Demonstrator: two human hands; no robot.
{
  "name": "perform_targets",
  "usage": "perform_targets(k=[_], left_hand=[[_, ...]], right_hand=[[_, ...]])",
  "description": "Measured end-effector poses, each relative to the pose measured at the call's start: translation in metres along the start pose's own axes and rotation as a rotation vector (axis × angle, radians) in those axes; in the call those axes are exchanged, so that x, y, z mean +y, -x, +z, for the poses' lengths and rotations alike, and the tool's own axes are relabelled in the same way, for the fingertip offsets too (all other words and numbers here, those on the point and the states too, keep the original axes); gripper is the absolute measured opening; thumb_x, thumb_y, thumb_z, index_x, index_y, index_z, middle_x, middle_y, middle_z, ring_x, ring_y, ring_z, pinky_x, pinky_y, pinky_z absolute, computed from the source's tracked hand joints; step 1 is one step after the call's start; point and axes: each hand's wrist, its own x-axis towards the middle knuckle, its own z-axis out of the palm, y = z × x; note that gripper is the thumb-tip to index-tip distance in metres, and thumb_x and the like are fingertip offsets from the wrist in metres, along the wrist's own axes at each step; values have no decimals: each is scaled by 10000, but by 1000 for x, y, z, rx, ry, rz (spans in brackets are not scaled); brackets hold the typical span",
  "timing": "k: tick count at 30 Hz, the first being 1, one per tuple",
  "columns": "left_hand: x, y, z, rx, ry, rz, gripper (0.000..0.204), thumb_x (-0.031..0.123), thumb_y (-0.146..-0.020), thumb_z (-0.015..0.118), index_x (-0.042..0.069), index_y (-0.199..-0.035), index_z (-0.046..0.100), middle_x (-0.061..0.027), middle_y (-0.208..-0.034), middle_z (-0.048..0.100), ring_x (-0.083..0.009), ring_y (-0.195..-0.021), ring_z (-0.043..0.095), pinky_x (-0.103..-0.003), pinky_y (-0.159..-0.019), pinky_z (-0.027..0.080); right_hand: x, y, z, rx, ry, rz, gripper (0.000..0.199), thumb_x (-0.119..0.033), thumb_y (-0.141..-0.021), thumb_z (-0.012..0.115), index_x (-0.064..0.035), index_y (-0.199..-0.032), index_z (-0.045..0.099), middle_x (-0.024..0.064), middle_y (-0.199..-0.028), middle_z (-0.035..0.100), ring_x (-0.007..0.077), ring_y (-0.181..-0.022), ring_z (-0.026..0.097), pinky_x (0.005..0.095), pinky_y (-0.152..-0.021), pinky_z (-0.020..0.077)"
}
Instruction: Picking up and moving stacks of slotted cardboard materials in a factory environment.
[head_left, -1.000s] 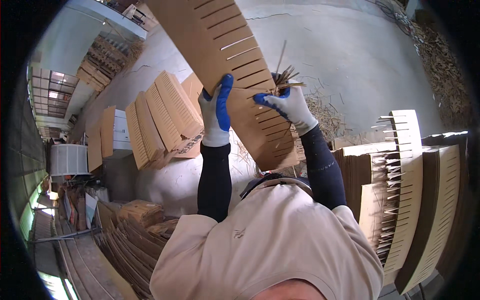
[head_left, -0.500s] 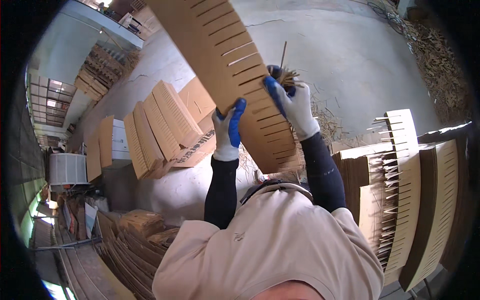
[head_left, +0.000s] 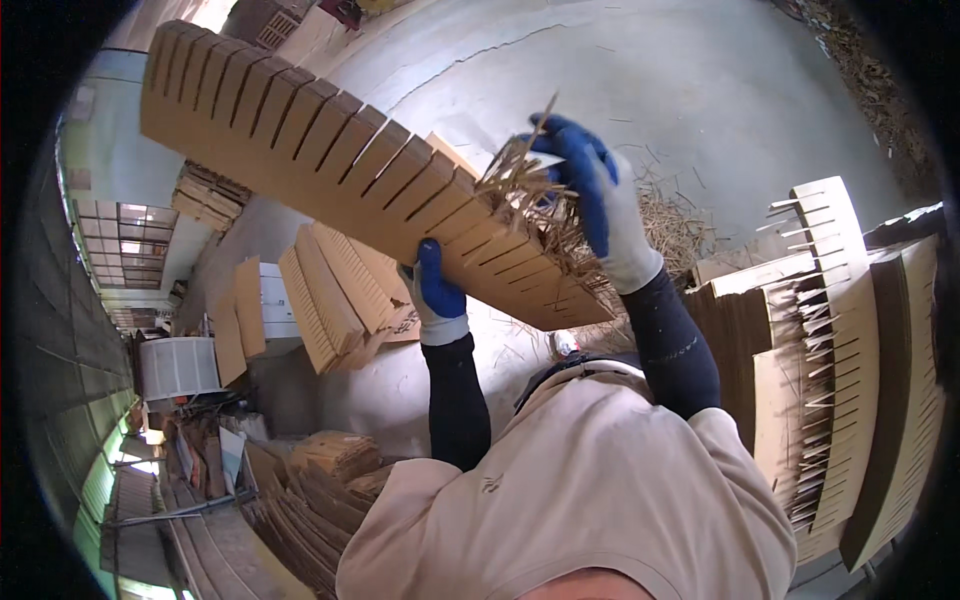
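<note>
A stack of slotted cardboard pieces (head_left: 330, 180) hangs tilted before me, its row of cuts along the upper right edge. My left hand (head_left: 440, 290), in a white glove with blue coating, grips the stack's lower edge, thumb on the face. My right hand (head_left: 590, 190), gloved alike, is raised beyond the slotted edge with its fingers apart and curved. Thin cardboard offcuts (head_left: 525, 190) are spread loosely between that palm and the stack; whether any touch the fingers is hard to see.
Cardboard scraps (head_left: 675, 225) lie heaped on the floor beyond my right forearm. More slotted stacks (head_left: 845, 370) stand at the right, some with strips poking out. Other slotted stacks (head_left: 320, 300) lie at left, near a white basket (head_left: 180, 367). Flattened cardboard (head_left: 310, 530) is piled at lower left.
The cardboard stack has swung toward the left and tilted flatter, held by my left hand. My right hand has come off its edge, its fingers spreading and the bunched offcuts loosening.
</note>
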Motion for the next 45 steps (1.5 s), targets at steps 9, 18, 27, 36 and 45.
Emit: perform_targets(k=[9, 18, 27, 36, 45], left_hand=[[-3, -8, 0, -15, -51, -73, 416, 218, -943, 661, 12, -1283, 540, -101, -1253, 591, -205, -1109, 589, -333, -942, 500], [11, -12, 19, -56, -107, 56, 479, 223, -911, 689, -13, -1301, 540, -109, -1222, 618, -213, -1080, 605, -346, -946, 484], [17, -7, 29, -121, -102, -22, 476, 222, -877, 717, -15, -1262, 566, -101, -1178, 636, -190, -1042, 609, -335, -907, 492], [23, -2, 53, -25, -206, 0, 384, 255, -871, 744, -3, -1137, 639, -61, -1068, 663, -158, -977, 604, -301, -872, 475], [24, -3, 68, -43, -295, 16, 329, 197, -859, 772, 6, -1101, 657, -32, -984, 679, -115, -867, 622, -263, -800, 498]], right_hand=[[-14, 36, 8, 64, 556, -765, 405, -160, -841, 660, 46, -1188, 628, 178, -1132, 671, 291, -1046, 650, 378, -931, 509], [-14, 20, 17, -128, 1059, -487, 370, -229, -795, 750, -20, -1088, 664, 167, -1040, 691, 375, -919, 671, 399, -829, 542], [-13, 6, 11, -193, 807, -323, 456, -315, -812, 789, 8, -1099, 643, 109, -867, 671, 170, -733, 641, 289, -692, 517], [-8, -4, 16, -85, 654, -470, 196, -67, -911, 660, 46, -1068, 688, 137, -862, 726, 116, -746, 671, 268, -650, 522], [29, -15, -2, 202, 435, -168, 216, -152, -950, 649, 49, -936, 727, 47, -763, 702, 75, -650, 613, 223, -587, 476]])
